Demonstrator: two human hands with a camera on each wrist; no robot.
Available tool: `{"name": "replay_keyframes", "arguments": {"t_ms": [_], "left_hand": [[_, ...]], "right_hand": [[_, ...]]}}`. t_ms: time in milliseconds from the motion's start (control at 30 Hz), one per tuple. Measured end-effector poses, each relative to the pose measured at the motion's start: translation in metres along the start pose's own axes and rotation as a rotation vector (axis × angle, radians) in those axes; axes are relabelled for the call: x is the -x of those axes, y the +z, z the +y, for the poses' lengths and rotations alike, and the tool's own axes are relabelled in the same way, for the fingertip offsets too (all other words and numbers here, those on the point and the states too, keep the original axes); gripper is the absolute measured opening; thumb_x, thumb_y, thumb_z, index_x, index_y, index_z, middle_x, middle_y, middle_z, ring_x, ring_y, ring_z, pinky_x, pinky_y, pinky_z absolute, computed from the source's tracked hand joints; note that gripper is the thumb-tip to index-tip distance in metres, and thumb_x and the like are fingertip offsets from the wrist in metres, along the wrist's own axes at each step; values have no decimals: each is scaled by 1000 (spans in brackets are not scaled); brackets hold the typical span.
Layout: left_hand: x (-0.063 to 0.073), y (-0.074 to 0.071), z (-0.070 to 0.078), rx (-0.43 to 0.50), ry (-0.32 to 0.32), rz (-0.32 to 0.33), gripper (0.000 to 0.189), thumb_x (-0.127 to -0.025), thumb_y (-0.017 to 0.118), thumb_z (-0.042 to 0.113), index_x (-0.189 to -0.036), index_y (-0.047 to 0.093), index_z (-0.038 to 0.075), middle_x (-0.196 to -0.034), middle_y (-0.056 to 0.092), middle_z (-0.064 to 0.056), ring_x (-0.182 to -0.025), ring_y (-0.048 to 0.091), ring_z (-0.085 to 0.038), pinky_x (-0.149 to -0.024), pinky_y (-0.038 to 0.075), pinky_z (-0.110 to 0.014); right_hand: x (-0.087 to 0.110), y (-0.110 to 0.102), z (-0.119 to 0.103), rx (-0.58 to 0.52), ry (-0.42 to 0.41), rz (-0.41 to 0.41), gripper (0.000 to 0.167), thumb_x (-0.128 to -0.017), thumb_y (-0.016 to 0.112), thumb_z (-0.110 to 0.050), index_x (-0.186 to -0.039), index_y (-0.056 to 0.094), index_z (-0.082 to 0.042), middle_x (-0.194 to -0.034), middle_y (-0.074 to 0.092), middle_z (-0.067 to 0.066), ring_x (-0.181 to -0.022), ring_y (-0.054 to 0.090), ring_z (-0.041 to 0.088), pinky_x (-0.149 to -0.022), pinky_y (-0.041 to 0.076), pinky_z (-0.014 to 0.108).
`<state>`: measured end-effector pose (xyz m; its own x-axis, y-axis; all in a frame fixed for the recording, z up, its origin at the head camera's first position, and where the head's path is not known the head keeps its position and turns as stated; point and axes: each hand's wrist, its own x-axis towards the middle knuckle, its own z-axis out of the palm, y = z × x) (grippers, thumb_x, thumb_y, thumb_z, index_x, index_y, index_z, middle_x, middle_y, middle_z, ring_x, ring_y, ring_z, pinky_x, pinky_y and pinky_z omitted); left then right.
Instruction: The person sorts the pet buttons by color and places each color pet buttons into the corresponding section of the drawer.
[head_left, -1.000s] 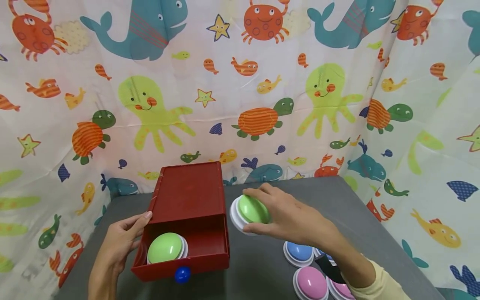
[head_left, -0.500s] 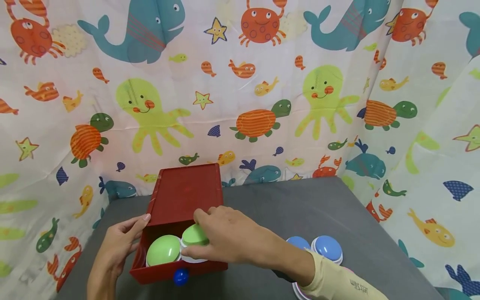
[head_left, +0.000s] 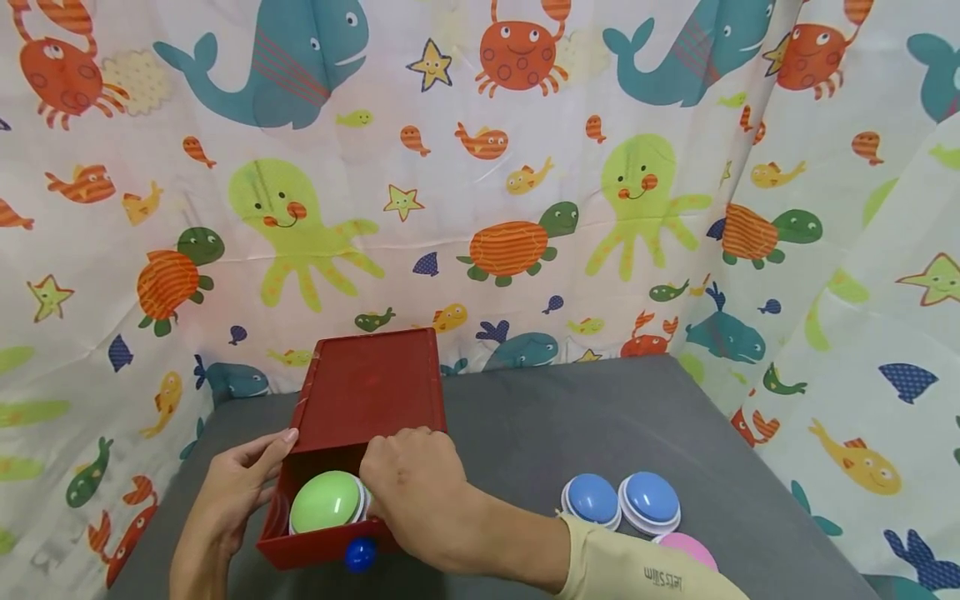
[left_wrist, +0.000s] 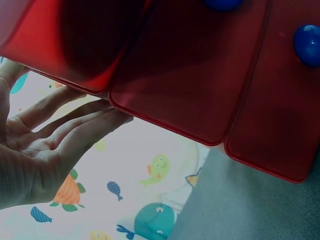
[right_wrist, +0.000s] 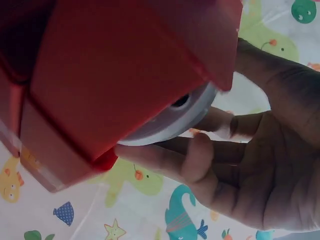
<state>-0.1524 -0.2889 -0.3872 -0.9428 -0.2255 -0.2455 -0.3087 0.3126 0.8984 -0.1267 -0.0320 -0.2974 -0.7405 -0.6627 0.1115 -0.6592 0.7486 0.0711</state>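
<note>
Gripping white-rimmed button (right_wrist: 169, 126), my curled right hand (head_left: 422, 498) may, if tilted, jam it against green button (head_left: 326, 502) leftward; left hand (head_left: 238, 482), fingers near-straight, touches red box (head_left: 371, 390).

One red drawer box (head_left: 375, 387), two blue knobs (left_wrist: 223, 4) (left_wrist: 307, 45), two blue buttons (head_left: 592, 498) (head_left: 651, 498), one partly covered pink button (head_left: 687, 547), one green button (head_left: 326, 502) and one mostly hidden white-based button (right_wrist: 170, 125) appear.

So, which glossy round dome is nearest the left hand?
The green dome in the red drawer, left half; the round white base by the right hand, two blue domes and one pink dome are farther right.
</note>
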Motion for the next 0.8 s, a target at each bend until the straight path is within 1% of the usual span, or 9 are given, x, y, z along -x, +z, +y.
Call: {"name": "replay_keyframes", "arguments": {"t_ms": [133, 233, 333, 467, 600, 667, 700, 733, 800], "left_hand": [[0, 1, -1, 2, 2, -1, 98, -94, 53, 76, -162, 37, 7, -168, 35, -24, -149, 44, -48, -111, 47, -54], [0, 1, -1, -2, 5, -1, 99, -94, 53, 76, -162, 36, 7, -168, 34, -24, -149, 43, -49, -112, 46, -54], [0, 1, -1, -4, -1, -3, 99, -93, 53, 77, -162, 36, 7, -168, 34, -24, -149, 43, -49, -112, 46, -55], [-1, 1, 0, -9, -6, -8, 99, -94, 53, 76, -163, 35, 7, -168, 33, -25, -150, 42, -49, -113, 44, -56], [-1, 1, 1, -11, -15, -15, 100, -94, 53, 76, -164, 33, 7, -169, 31, -25, -150, 40, -50, -114, 43, -57], [-1, 1, 1, -7, -22, -17, 101, -94, 53, 77, -164, 32, 8, -170, 29, -25, -151, 39, -50, -114, 42, -57], [-1, 1, 1, -3, -24, -16, 101, -93, 53, 77, -164, 32, 8, -170, 29, -25, -151, 39, -50, -114, 42, -57], [-1, 1, 1, 2, -24, -16, 101, -93, 54, 77, -164, 31, 9, -170, 29, -25, -151, 39, -50, -115, 42, -57], [-1, 1, 0, 10, -26, -16, 100, -94, 54, 76, -165, 31, 9, -170, 28, -24, -151, 39, -50, -115, 41, -57]], "right_hand": [[-4, 4, 1, -21, -34, 10, 22, -84, 87, -38, -98, 81, -23, -65, 62, -7, -56, 53, 7, -51, 56, 19], [-5, 7, 5, -69, -59, -23, 22, -83, 88, -31, -102, 81, -22, -66, 64, -7, -58, 56, 6, -58, 61, 20], [-4, 10, 9, -104, -89, -72, 24, -84, 88, -26, -106, 81, -21, -67, 65, -7, -60, 57, 5, -62, 62, 20], [-2, 11, 14, -117, -99, -138, 23, -88, 83, -32, -110, 80, -23, -67, 65, -8, -60, 56, 4, -61, 59, 17], [3, 9, 17, -169, -46, -177, 22, -95, 75, -38, -109, 81, -22, -65, 62, -6, -60, 56, 7, -54, 54, 16], [7, 9, 16, -183, -24, -161, 24, -96, 73, -41, -107, 82, -21, -70, 62, -4, -66, 55, 9, -55, 51, 17], [9, 9, 16, -169, -22, -133, 25, -96, 72, -42, -103, 82, -20, -71, 62, -3, -67, 55, 10, -56, 50, 18], [11, 10, 15, -144, -24, -87, 26, -97, 72, -43, -100, 82, -19, -74, 63, -2, -70, 55, 11, -58, 51, 19], [17, 13, 11, -52, -20, 30, 29, -96, 73, -45, -99, 82, -18, -83, 66, -1, -76, 56, 12, -65, 54, 20]]}}
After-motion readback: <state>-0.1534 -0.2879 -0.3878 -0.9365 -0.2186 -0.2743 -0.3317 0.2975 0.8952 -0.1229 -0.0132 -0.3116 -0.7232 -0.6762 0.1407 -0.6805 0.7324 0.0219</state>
